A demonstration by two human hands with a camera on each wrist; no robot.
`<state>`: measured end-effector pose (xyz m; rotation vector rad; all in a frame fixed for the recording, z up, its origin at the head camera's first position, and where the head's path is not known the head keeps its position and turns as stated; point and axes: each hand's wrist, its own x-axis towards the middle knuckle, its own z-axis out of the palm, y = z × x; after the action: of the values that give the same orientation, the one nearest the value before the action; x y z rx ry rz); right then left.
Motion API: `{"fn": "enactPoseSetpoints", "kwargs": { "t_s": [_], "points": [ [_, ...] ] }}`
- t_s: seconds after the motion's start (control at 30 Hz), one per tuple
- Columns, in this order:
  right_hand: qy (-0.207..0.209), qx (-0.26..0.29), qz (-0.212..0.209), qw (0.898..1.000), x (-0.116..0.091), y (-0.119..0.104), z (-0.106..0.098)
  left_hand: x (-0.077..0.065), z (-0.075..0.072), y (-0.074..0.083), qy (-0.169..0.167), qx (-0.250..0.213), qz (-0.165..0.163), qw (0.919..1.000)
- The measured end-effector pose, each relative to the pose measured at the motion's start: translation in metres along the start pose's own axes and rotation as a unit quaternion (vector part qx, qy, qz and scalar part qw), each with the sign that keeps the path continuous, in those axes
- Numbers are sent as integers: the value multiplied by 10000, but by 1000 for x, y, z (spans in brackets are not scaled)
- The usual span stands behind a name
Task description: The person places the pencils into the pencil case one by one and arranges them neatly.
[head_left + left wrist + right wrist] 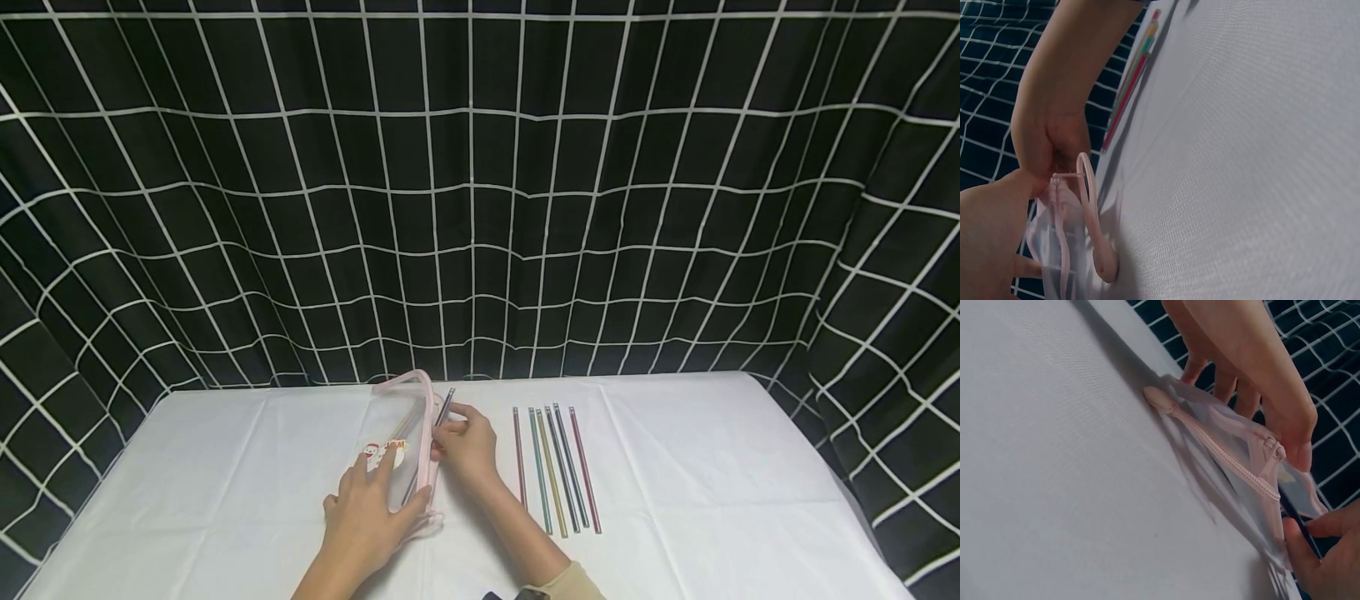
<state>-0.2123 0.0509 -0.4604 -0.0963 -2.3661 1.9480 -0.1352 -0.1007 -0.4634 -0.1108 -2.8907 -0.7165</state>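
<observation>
A clear zip pouch (382, 467) with pink zipper edging and a small cartoon print lies on the white cloth, its mouth facing right. My left hand (367, 512) holds it, with fingers spread over the print and the thumb at the pink edge. In the right wrist view that thumb touches the zipper end, beside a pink pull cord (1229, 456). At the mouth, my right hand (468, 446) pinches a dark pencil (446, 407), whose lower part lies inside the pouch. Another pencil shape shows faintly through the clear plastic.
To the right of my right hand, several pencils lie side by side: red, green, yellow (551, 475), dark ones and a red one (585, 471) at the end. A white cloth (712, 483) covers the table. Behind it hangs a black curtain (495, 208) with a white grid.
</observation>
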Motion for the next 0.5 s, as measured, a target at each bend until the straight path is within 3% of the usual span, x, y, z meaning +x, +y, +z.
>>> {"fn": "enactPoseSetpoints", "kwargs": {
  "t_s": [0.2,0.5],
  "points": [
    [141,-58,-64,9999,0,3,2,0,0,0,-31,-11,-9,10000],
    [-19,-69,-30,10000,0,5,3,-1,-4,2,-79,4,-36,10000]
  ]
}}
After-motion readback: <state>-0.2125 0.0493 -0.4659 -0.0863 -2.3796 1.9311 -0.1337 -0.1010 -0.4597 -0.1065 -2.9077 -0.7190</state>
